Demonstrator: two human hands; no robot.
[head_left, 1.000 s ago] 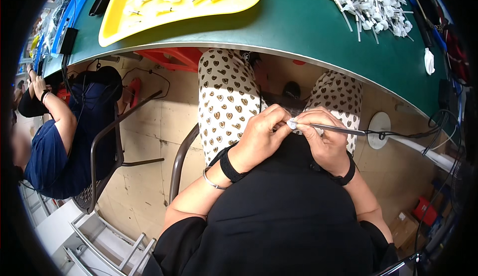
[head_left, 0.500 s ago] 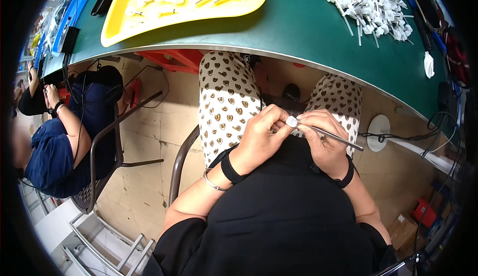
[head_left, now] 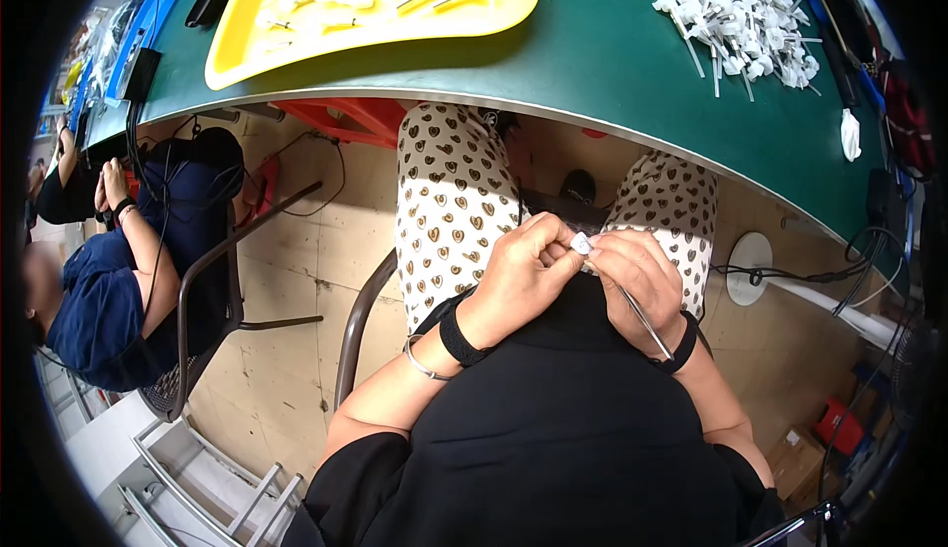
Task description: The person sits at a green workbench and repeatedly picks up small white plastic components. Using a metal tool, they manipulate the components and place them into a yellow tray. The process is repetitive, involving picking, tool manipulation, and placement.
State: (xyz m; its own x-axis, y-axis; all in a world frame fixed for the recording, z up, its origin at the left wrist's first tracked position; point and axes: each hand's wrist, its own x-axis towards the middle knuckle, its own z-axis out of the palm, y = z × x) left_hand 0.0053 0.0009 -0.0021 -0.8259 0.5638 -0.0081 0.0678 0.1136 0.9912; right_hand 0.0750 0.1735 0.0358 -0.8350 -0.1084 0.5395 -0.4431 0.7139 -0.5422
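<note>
At the table's far left edge sits the yellow tray [head_left: 296,29] with white pieces, out of your way. Your left hand [head_left: 518,275] curls closed in your lap, fingertips pinching the small white fitting [head_left: 581,243] steady. Your right hand [head_left: 637,280] closes on the thin metal rod [head_left: 642,318], meeting it there. The pile of white parts [head_left: 736,14] lies near the table's far right edge.

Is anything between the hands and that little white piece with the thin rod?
Nothing visible is in the way. The left hand and right hand already pinch the small white piece together over the lap, and the thin metal rod runs down past the right hand.
</note>
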